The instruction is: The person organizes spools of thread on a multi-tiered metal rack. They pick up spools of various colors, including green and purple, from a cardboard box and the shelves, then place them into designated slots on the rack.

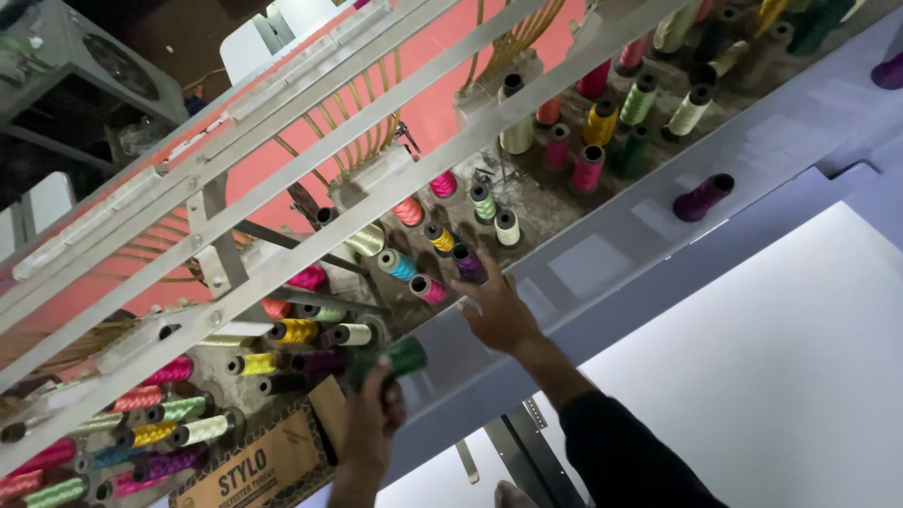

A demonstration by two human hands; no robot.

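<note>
Left hand [372, 423] clenched round green thread spool [400, 357], spool jutting above fist. Right hand [499, 310] released, fingertips touching purple spool [467, 263].

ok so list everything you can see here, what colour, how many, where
thread spools: dozens, exact count unclear; pink, yellow, green, purple, cream, blue; standing in groups along the machine shelf
green spool: one, dark green, gripped in the left hand
purple spool by fingers: one, at the right hand's fingertips
lone purple spool: one, apart on the grey ledge
metal rails: several, silver, running diagonally above the spools
red panel: one, behind the rails
cardboard box: one, brown, bottom left
white surface: one, lower right
left hand: holding the green spool
right hand: dark sleeve, reaching to the spools
</note>
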